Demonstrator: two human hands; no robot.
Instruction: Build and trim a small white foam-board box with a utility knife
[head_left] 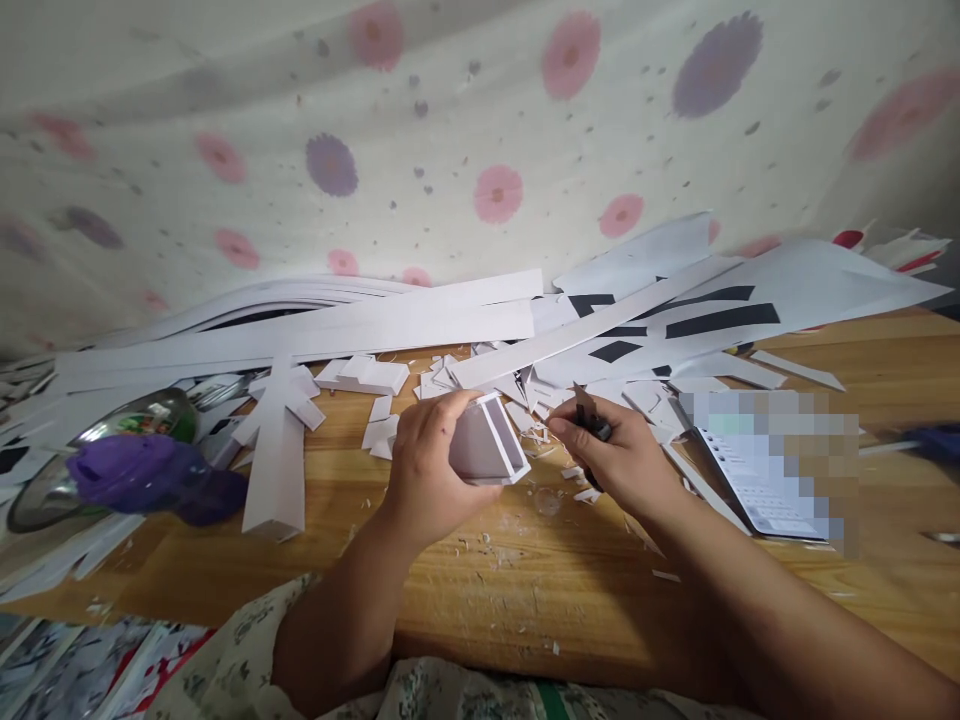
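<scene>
My left hand (427, 450) is wrapped round a small white foam-board box (484, 445), lifted over the wooden table (480, 610). The box is tilted, and a recessed face edged by thin white walls points right. To its right, my right hand (619, 450) grips a dark utility knife (592, 425) with its blade pointing up. A gap separates the blade from the box. White offcuts (536, 425) lie scattered behind and between the hands. My left palm and fingers hide part of the box.
Long white board strips (405, 325) and a large sheet with black patches (720, 310) lie along the back. A folded white T-shaped piece (277, 460), a purple bottle (157, 475) and a glass dish (45, 500) stand left. A partly blurred calendar-like card (772, 490) lies right.
</scene>
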